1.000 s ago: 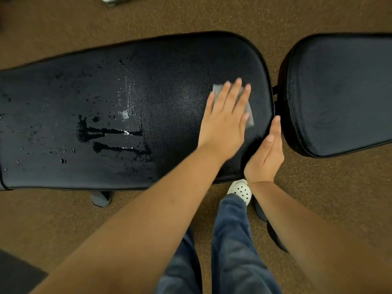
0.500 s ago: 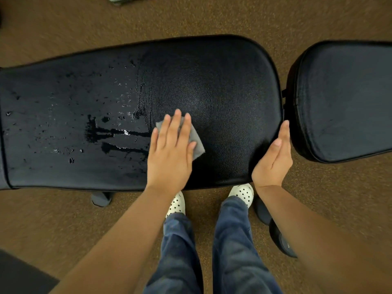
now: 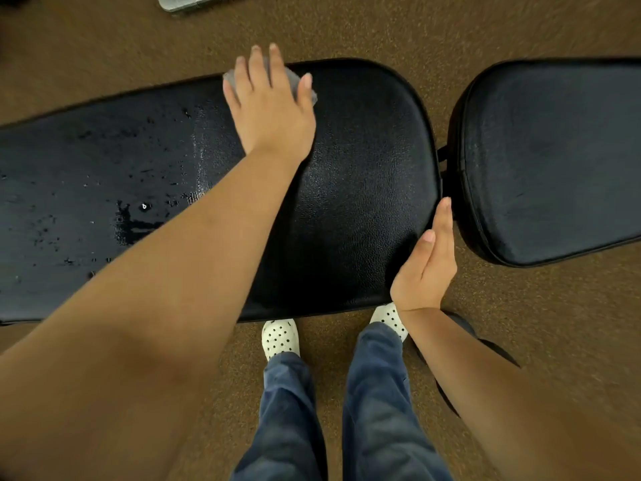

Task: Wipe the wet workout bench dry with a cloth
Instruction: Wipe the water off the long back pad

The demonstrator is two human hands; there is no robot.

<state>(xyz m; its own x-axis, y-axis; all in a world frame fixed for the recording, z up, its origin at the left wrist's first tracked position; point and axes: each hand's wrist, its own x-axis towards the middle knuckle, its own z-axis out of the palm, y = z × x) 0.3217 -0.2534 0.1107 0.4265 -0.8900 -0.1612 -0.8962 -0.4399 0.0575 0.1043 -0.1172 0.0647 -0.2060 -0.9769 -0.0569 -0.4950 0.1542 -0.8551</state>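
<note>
1. At the far edge of the long black leather-grain bench pad, the left hand lay flat on a small grey cloth. Its fingers were straight and spread, pressing the cloth down rather than gripping it.
2. The hand covered most of the cloth. Grey corners showed only beside the little finger and between forefinger and thumb. The fingertips reached past the pad's far rim, over the brown speckled carpet.
3. The right hand was likewise unclenched and held nothing, with its fingers straight and together. It rested against the pad's near right corner.
4. A separate rounded black cushion lay just right of the long pad, with a narrow gap between them.
5. Beads and a dark smeared patch of water covered the left part of the pad. The right part, from the left hand over to the rounded end, looked evenly matte.
6. Legs in blue jeans stood at the pad's near edge, in white perforated clogs with the toes at or just under it.
7. A pale flat object lay on the carpet, cut off by the top of the view; what it was could not be told.
</note>
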